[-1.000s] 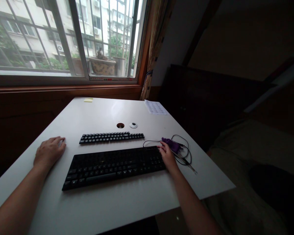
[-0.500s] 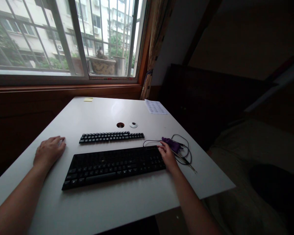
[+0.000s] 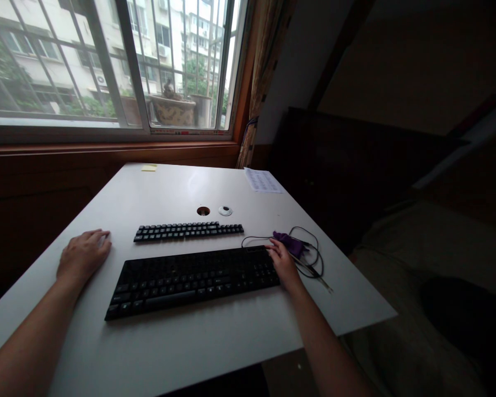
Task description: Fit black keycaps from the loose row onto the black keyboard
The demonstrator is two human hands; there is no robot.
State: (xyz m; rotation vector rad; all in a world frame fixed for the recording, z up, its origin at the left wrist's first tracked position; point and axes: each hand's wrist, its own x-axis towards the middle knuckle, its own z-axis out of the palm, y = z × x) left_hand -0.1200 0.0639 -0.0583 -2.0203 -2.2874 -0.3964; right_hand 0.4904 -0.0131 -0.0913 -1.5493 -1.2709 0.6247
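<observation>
A black keyboard lies at a slant across the desk; its lower rows carry keycaps, while its upper area looks dark and bare. Behind it stand loose black keycaps, lined up in rows. My left hand rests on the desk to the left of both, fingers stretched forward and slightly bent, with a pale spot by the fingertips that I cannot make out. Over the keyboard's right end lies my right hand, fingers apart and touching its upper right corner. A purple cloth pouch sits just beyond that hand.
A dark cable loops around the pouch, and a thin tweezers-like tool points to the right. Farther back on the white desk are a cable hole, its round cover, a printed sheet and a yellow note.
</observation>
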